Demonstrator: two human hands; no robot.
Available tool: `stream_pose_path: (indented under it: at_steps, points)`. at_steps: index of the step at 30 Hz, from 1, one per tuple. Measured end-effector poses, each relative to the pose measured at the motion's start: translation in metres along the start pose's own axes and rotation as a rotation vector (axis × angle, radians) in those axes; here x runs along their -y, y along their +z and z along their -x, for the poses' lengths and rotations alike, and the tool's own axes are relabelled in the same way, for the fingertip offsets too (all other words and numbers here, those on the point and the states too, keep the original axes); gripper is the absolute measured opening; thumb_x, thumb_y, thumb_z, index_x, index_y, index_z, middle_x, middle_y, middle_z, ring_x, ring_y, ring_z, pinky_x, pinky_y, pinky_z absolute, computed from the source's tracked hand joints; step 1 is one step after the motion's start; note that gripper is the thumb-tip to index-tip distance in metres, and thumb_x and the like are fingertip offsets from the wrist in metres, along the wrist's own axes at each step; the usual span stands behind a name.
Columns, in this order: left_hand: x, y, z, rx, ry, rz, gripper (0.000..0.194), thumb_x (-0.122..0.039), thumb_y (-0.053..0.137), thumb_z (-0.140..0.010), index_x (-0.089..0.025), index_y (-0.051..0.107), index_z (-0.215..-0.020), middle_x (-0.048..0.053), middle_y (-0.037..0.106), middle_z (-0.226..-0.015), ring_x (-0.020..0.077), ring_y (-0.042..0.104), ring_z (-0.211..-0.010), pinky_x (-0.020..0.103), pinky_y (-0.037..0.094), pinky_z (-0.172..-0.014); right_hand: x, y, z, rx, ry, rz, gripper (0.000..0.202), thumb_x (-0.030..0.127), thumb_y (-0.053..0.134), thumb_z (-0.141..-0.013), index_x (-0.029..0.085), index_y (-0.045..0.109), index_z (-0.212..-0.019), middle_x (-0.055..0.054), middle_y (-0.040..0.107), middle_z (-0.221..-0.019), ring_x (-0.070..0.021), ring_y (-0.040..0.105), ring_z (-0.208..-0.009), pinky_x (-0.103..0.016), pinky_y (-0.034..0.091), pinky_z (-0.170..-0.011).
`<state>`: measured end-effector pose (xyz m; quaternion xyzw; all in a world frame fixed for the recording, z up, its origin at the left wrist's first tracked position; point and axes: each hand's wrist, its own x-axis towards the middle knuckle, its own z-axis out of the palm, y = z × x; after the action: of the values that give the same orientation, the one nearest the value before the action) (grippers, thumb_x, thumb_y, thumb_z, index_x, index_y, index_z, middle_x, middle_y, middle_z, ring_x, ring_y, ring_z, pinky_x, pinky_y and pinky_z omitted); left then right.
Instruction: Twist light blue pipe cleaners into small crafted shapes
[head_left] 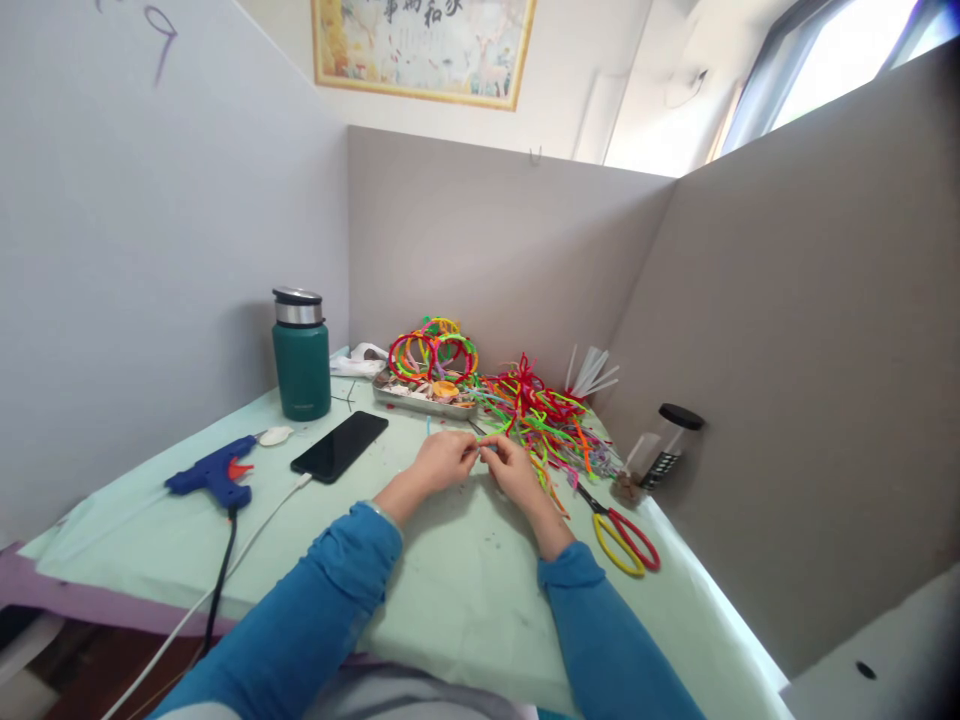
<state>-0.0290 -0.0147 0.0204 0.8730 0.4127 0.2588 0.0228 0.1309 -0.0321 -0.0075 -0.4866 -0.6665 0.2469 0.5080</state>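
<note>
My left hand (448, 458) and my right hand (514, 467) meet fingertip to fingertip above the middle of the table. Both are closed in a pinch on a thin pipe cleaner (428, 426), whose light blue end pokes up behind my left hand. The fingers hide most of it. Just beyond my right hand lies a tangled heap of pipe cleaners (536, 410) in red, green, orange and other colours. Behind my left hand, a metal tray (424, 404) holds small scraps, with pipe cleaner rings (411, 358) piled on top.
Scissors (622, 540) with red and yellow handles lie at right, near a clear black-lidded container (675, 440). On the left are a phone (340, 447) on a white cable, a blue glue gun (217, 474) and a green bottle (301, 365). Grey partitions (495, 230) enclose the table.
</note>
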Motion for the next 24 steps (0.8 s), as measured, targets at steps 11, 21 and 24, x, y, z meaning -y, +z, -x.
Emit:
stream_pose_path:
  at_steps: [11,21,24]
  points:
    - [-0.001,-0.001,0.000,0.033,-0.017,-0.012,0.020,-0.027,0.045,-0.080,-0.019,0.064,-0.079,0.005,0.065,-0.078,0.0173,0.058,-0.074,0.024,0.038,-0.065,-0.009,0.002,-0.001,0.015,-0.060,0.101,0.021,0.029,0.051,-0.079,0.017,0.065,-0.089,0.001,0.057,-0.064,-0.0130,0.047,-0.055,-0.023,0.035,-0.052]
    - [-0.001,-0.001,0.000,0.048,-0.035,0.001,0.020,-0.025,0.045,-0.078,-0.019,0.064,-0.081,0.005,0.067,-0.080,0.0176,0.059,-0.076,0.025,0.039,-0.066,-0.011,0.003,-0.001,0.020,-0.071,0.098,0.021,0.033,0.053,-0.081,0.018,0.065,-0.089,0.002,0.053,-0.060,-0.0127,0.045,-0.051,-0.023,0.034,-0.050]
    - [-0.001,-0.001,0.000,0.051,-0.032,0.013,0.020,-0.024,0.045,-0.078,-0.019,0.064,-0.082,0.005,0.067,-0.081,0.0176,0.059,-0.076,0.025,0.039,-0.066,-0.011,0.003,-0.001,0.016,-0.077,0.107,0.021,0.033,0.053,-0.081,0.018,0.064,-0.089,0.002,0.053,-0.060,-0.0128,0.045,-0.052,-0.023,0.034,-0.050]
